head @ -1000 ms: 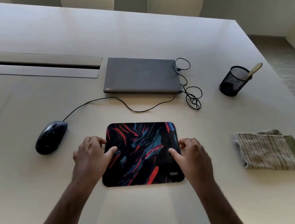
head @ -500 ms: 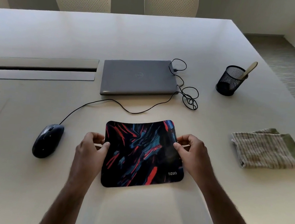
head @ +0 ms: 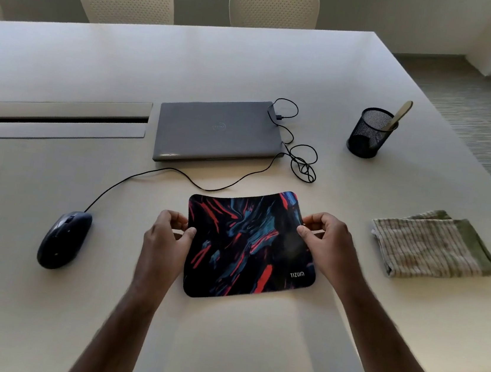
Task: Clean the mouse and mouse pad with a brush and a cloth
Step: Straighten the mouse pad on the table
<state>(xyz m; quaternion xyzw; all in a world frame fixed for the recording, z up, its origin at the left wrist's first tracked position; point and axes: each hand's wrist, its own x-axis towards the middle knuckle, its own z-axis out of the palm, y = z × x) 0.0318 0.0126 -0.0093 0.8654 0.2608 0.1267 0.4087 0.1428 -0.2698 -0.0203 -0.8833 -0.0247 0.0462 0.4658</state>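
Mouse pad now pinched up off the table, where a second ago both hands pressed it flat.

The white table (head: 253, 63) carries everything: the mouse pad (head: 249, 245) near its front edge, far edge bowed upward, left hand (head: 166, 238) and right hand (head: 328, 242) each closed on a side edge. Cloth (head: 432, 244) lies toward the right edge, mouse (head: 63, 239) left. The brush handle (head: 399, 115) stands in the mesh cup (head: 368, 133). Likely step: readying the pad; next, free a hand for the brush across open tabletop.

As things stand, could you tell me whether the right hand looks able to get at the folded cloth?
Probably yes: the cloth lies on bare table just beside the right hand, nothing between them, though that hand is pinching the mouse pad.
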